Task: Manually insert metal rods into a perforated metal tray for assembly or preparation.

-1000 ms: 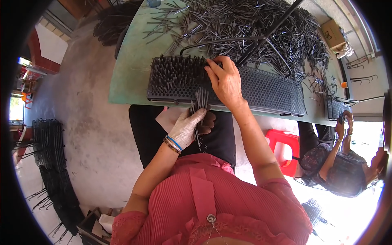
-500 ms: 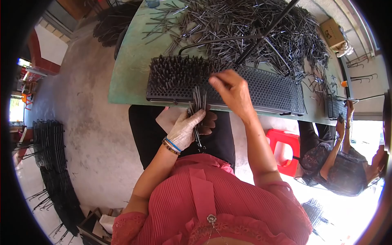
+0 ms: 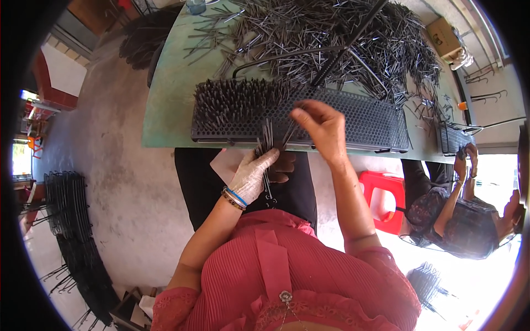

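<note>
A black perforated tray (image 3: 364,118) lies along the near edge of a green table (image 3: 168,105). Its left part bristles with upright dark metal pins (image 3: 232,102). My left hand (image 3: 254,174), in a light glove, grips a bundle of pins (image 3: 266,138) just below the tray's front edge. My right hand (image 3: 320,129) hovers over the tray's middle and pinches a single pin (image 3: 290,129) between thumb and fingers, close to the bundle.
A large heap of loose dark pins (image 3: 326,33) covers the far side of the table. A red stool (image 3: 383,198) stands to my right. Another person (image 3: 464,215) sits at the right. Stacked black racks (image 3: 72,231) lie on the concrete floor at the left.
My right hand has drawn back from the tray's holes toward the bundle in my left hand and now pinches a pin. My left hand has stayed put.
</note>
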